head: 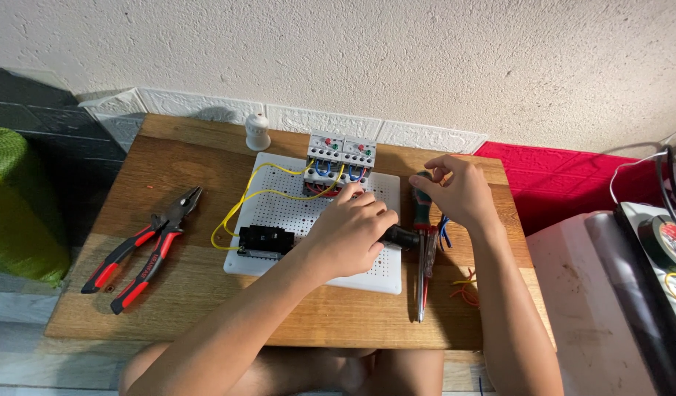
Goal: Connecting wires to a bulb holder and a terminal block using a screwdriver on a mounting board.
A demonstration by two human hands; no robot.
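Observation:
My left hand [351, 233] is closed around a black tool handle [401, 237] whose end sticks out to the right, over the white perforated board [279, 209]. My right hand [461, 192] hovers at the board's right edge, fingers curled above a green and red screwdriver [423, 199]; whether it pinches anything is hidden. Two white switching modules [342, 152] with blue and red wires stand at the board's far edge. A black breaker [265, 240] sits at its near left. Yellow wires [237, 209] loop from the modules to the breaker.
Red and black pliers [144, 249] lie on the left of the wooden table [206, 308]. A white lamp holder [257, 132] stands at the back. A slim tester screwdriver [424, 279] and wire scraps [466, 287] lie right of the board. A white box [594, 293] and a tape roll [671, 238] are at the right.

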